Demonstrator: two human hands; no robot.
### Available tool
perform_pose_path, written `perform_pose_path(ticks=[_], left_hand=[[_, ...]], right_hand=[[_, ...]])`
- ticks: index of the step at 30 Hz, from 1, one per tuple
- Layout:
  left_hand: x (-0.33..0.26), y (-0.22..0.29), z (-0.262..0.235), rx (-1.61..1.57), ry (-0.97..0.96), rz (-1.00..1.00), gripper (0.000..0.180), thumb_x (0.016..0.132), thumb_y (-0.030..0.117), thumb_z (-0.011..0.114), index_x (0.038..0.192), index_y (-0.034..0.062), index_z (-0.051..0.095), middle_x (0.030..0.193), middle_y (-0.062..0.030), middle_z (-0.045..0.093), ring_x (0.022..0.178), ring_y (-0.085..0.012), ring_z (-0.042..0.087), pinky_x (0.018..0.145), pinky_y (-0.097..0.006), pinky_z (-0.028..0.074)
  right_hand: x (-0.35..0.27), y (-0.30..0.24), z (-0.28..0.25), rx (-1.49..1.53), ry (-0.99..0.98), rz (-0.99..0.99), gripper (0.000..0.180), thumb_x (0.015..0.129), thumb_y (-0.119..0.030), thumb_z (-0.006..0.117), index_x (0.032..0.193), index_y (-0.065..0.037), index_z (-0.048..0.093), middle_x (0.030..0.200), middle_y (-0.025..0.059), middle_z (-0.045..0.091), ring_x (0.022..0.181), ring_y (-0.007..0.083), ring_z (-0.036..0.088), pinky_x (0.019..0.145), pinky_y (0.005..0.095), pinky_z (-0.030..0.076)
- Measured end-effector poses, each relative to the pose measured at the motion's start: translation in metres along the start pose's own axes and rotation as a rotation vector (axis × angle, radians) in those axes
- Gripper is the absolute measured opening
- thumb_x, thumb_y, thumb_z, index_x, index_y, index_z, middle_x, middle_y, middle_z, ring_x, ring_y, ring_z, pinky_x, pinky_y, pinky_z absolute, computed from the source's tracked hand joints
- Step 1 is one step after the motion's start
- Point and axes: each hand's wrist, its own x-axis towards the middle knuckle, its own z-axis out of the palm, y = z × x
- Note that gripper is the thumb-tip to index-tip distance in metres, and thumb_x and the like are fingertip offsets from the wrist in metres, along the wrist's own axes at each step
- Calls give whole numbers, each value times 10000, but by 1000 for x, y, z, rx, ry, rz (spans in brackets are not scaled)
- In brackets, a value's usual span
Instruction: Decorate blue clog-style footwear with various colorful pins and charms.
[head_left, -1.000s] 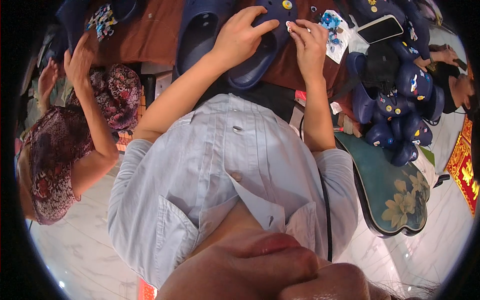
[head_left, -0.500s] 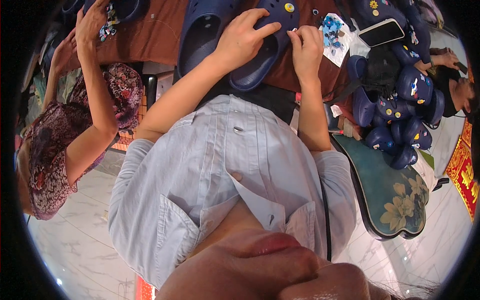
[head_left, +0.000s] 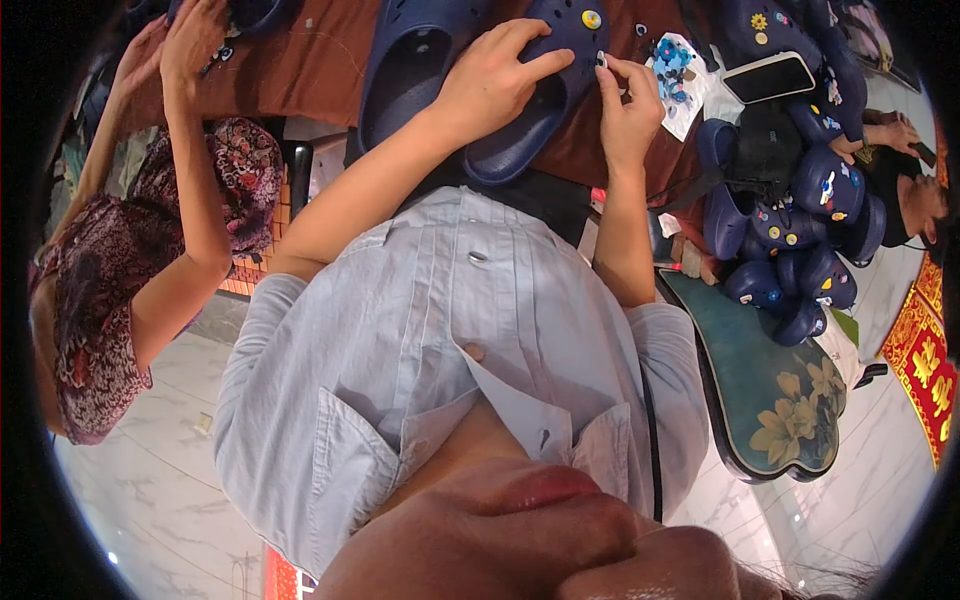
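Note:
Two navy clogs lie side by side on a brown cloth, toes away from me. My left hand (head_left: 490, 80) grips the right-hand clog (head_left: 512, 150) across its opening, with index finger and thumb spread over the upper and the other fingers partly hidden. On that clog's upper is a round yellow charm (head_left: 591, 19). Beside it, my right hand (head_left: 630, 108) is closed in a pinch on a small dark and white charm (head_left: 601, 60), just off the clog's right edge. The left-hand clog (head_left: 405, 75) lies beneath and beside my left forearm.
A white sheet (head_left: 683, 120) with several blue charms lies right of my right hand, beside a phone (head_left: 768, 77). Several decorated navy clogs (head_left: 828, 182) are piled at the right above a teal stool (head_left: 745, 365). Another person's hands (head_left: 190, 40) work at the left.
My right hand has turned slightly, and the charm's dark side now shows between its fingertips. My left hand stays on the clog. The other person's hand at the left now covers more of the charms there.

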Motion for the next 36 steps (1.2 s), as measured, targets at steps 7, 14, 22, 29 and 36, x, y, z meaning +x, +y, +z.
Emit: perform_pose_path(ticks=[7,14,22,29,36], left_hand=[[2,0,-1,12,0,7,536,705,-50,667,1190,176,689,1245,-142,601,1142,-326,605,942,-411,526],[1,-2,-1,15,1,0,551,693,-54,673,1193,178,686,1251,-133,600,1146,-322,603,945,-410,526],[1,0,1,-4,9,0,556,687,-54,680,1193,178,687,1256,-135,597,1147,-329,600,944,-420,525],[1,-2,3,-9,-2,-7,560,684,-55,679,1194,176,688,1257,-137,596,1144,-328,601,944,-415,525],[2,-2,1,3,-14,-18,564,678,-47,686,1196,177,686,1261,-139,589,1162,-331,590,959,-421,515]], right_hand=[[-10,3,-4,-8,69,-3,113,814,-48,767,919,-12,745,905,115,701,857,263,658,794,356,515],[-12,-10,8,-47,106,-55,102,814,-45,760,906,-8,736,896,121,698,852,281,644,788,378,511],[-10,-13,13,-316,71,-292,144,830,-18,718,973,-2,712,899,123,653,858,311,598,749,405,498],[-12,-13,15,-382,34,-321,141,853,-12,683,989,13,702,912,134,631,855,313,576,743,401,498],[-20,-22,12,-507,-84,-333,257,884,-15,624,1130,14,694,969,122,600,921,303,557,791,394,488]])
